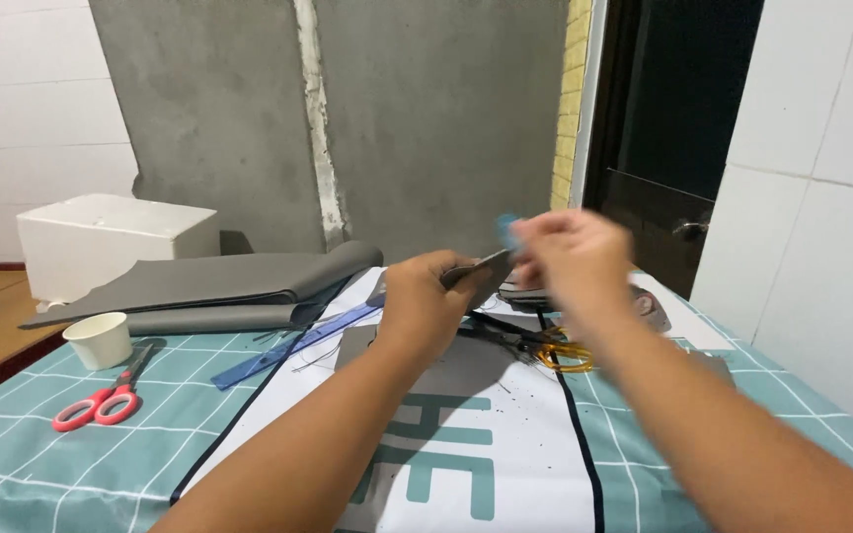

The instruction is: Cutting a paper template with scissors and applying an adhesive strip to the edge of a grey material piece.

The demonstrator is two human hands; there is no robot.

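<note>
Two hands are up over the bench (802, 395) in my view, meeting just above the white printed sheet (505, 434). What worries me first: the grey piece (481, 268) is gripped only at one end, so any tug from the other side could twist it out of the fingers, I judge. The right hand (573, 259) is blurred, which suggests quick motion, and a fast move this close to the left knuckles could catch them. The yellow-handled scissors (560, 352) lie right beneath both wrists, so a dropped forearm might land on them.

My left hand (425, 296) is curled closed around the near end of that grey piece, thumb on top, holding it raised above the sheet and pointing toward the right hand. The right hand is pinched narrow around a small blue object (507, 227) at its fingertips, touching or just beside the far tip of the grey piece; the blur keeps me from telling which.

Off to the left lie red-handled scissors (99, 405), a paper cup (99, 340), a blue ruler (298, 347), and folded grey material (219, 286) beside a white box (111, 242).
</note>
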